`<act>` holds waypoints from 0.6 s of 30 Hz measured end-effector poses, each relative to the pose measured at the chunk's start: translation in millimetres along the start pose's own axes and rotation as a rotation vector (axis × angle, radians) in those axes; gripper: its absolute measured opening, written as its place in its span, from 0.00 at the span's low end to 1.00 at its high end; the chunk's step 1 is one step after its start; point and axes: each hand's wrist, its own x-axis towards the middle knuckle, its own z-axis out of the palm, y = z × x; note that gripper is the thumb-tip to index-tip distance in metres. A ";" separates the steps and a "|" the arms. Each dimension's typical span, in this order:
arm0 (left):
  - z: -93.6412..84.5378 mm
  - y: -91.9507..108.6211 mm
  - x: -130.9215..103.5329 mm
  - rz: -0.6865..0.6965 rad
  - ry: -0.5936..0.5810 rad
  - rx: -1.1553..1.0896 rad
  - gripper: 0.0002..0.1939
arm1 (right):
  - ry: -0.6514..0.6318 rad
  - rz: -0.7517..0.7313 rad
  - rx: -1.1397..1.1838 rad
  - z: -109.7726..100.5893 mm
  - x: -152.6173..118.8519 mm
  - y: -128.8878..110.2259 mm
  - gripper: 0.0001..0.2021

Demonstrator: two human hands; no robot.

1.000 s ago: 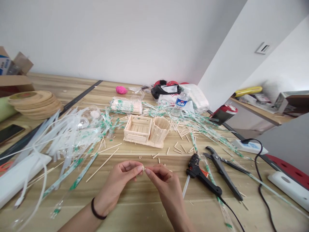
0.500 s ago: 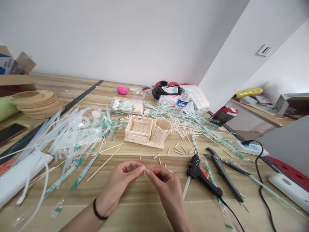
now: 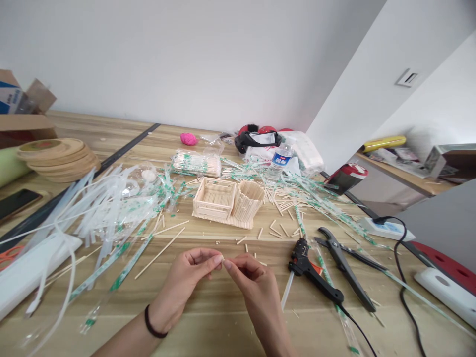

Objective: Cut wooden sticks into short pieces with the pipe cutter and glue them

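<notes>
My left hand [image 3: 199, 267] pinches a tiny pale wooden stick piece [image 3: 222, 258] between thumb and forefinger. The thumb and fingertips of my right hand [image 3: 249, 275] close on the same piece from the other side, so the fingertips of both hands nearly meet. Most of the piece is hidden by the fingers. Beyond my hands stands a model made of wooden sticks: a square slatted box [image 3: 214, 198] beside a round, flared stick cup [image 3: 248, 201], both on a flat stick base [image 3: 223, 221].
A black hot glue gun [image 3: 307, 267] and dark cutting pliers [image 3: 345, 267] lie to the right. Short stick pieces [image 3: 275, 230] are scattered behind. Plastic wrappers and clear glue sticks [image 3: 104, 208] crowd the left. A water bottle [image 3: 278, 161] and wrapped stick bundle [image 3: 195, 162] stand farther back.
Both hands keep almost the same pose around the small piece. The whole view has shifted very slightly; nothing else has visibly moved.
</notes>
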 end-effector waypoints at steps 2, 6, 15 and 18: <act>-0.2 0.2 -0.2 -0.009 0.004 0.000 0.10 | 0.001 0.004 0.012 -0.2 0.0 0.1 0.12; 0.0 0.4 -1.6 -0.025 -0.012 -0.015 0.11 | -0.001 0.002 0.048 -0.6 -0.1 -1.1 0.12; -6.1 7.2 1.6 -0.033 -0.017 -0.063 0.10 | 0.023 -0.077 -0.074 -14.8 3.9 6.9 0.12; -18.1 18.5 5.4 0.023 0.033 -0.134 0.13 | 0.024 -0.142 -0.370 -26.9 10.4 7.8 0.13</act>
